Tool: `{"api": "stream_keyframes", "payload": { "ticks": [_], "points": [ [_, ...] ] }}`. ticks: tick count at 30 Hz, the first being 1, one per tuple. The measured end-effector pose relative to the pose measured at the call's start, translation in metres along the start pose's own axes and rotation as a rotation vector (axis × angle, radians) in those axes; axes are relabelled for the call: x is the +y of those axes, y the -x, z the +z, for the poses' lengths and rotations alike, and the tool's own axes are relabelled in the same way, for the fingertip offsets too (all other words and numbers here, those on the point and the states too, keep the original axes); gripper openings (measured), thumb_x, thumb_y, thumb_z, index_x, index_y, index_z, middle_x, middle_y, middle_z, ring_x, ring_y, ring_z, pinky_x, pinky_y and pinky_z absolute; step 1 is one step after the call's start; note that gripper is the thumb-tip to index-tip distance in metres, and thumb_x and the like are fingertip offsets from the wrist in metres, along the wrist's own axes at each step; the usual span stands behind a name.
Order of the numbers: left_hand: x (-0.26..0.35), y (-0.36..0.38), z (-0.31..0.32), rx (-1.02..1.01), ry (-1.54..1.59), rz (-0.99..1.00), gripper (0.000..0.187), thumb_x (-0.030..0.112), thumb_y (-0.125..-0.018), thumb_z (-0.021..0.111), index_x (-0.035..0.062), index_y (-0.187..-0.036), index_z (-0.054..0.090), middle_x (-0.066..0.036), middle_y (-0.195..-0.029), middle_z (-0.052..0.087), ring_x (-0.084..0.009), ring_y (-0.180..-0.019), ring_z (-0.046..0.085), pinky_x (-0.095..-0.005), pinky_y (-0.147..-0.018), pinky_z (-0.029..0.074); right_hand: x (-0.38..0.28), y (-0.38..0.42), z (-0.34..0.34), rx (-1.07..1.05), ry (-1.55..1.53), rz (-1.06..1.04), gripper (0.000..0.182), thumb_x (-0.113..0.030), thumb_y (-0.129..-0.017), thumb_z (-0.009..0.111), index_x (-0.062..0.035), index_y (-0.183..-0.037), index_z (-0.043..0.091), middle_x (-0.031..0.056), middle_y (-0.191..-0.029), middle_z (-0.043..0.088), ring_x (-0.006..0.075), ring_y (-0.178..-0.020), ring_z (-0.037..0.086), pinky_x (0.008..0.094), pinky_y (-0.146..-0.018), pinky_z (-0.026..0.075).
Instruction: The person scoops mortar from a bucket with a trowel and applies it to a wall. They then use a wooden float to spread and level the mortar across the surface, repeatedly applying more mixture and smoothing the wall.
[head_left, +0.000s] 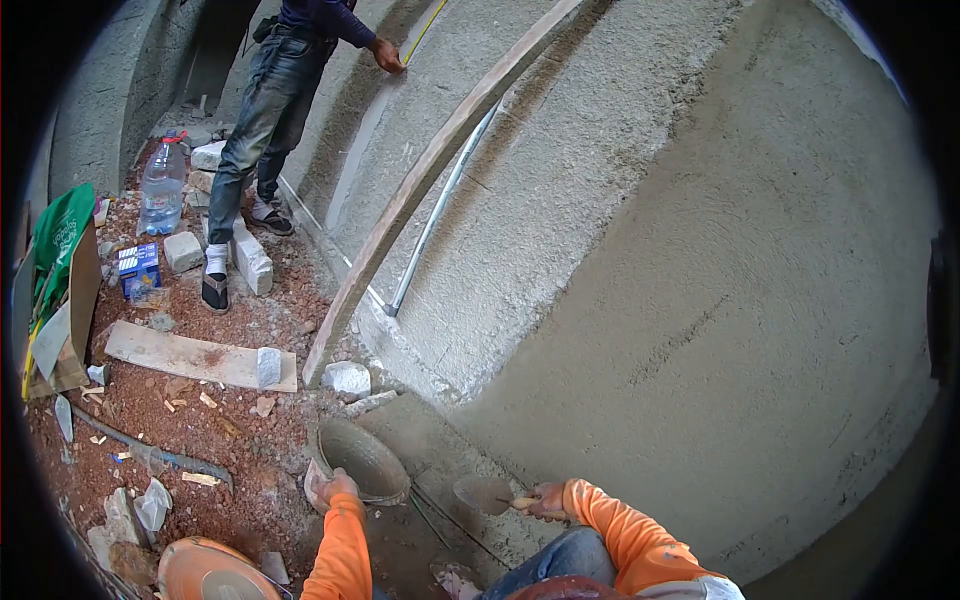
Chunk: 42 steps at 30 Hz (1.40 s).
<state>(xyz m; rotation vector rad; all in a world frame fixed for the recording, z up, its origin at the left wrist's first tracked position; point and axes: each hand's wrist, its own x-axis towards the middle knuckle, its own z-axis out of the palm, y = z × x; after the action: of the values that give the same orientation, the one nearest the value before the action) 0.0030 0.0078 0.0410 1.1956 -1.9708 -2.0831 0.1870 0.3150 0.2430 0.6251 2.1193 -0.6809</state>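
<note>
My left hand (332, 488) grips the near left rim of a round, mortar-stained bucket (372, 462), which is tilted with its mouth toward me. To its right, my right hand (549, 501) is closed round the wooden handle of a trowel (483, 494). The trowel's blade points left, toward the bucket, and does not touch it. Beyond both hands rises a wall with smooth grey plaster (690, 330) on its right part and rough plaster (520, 250) further left.
A long wooden board (430, 175) leans on the wall beside a grey pipe (440, 215). A co-worker (265, 110) stands at upper left, one hand at a yellow tape on the wall. Nearby are a water bottle (162, 187), plank (190, 358), hose (150, 447) and orange container (215, 575).
</note>
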Motion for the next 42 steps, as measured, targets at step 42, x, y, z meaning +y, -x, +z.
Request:
{"api": "stream_keyframes", "payload": {
  "ticks": [42],
  "points": [
    [0.009,0.007,-0.004,0.026,-0.048,-0.123,0.062,0.015,-0.07,0.062,-0.0003,-0.124,0.034,-0.023,-0.118,0.047,-0.0363,-0.106,0.049,-0.0385,-0.09,0.04,0.005,-0.007,-0.001,-0.015,0.038,0.036,0.043,-0.034,-0.079,0.059,-0.0052,-0.111,0.052,0.0021,-0.074,0.053,0.013,-0.062,0.048,0.0301,-0.054,0.042]
  ]
}}
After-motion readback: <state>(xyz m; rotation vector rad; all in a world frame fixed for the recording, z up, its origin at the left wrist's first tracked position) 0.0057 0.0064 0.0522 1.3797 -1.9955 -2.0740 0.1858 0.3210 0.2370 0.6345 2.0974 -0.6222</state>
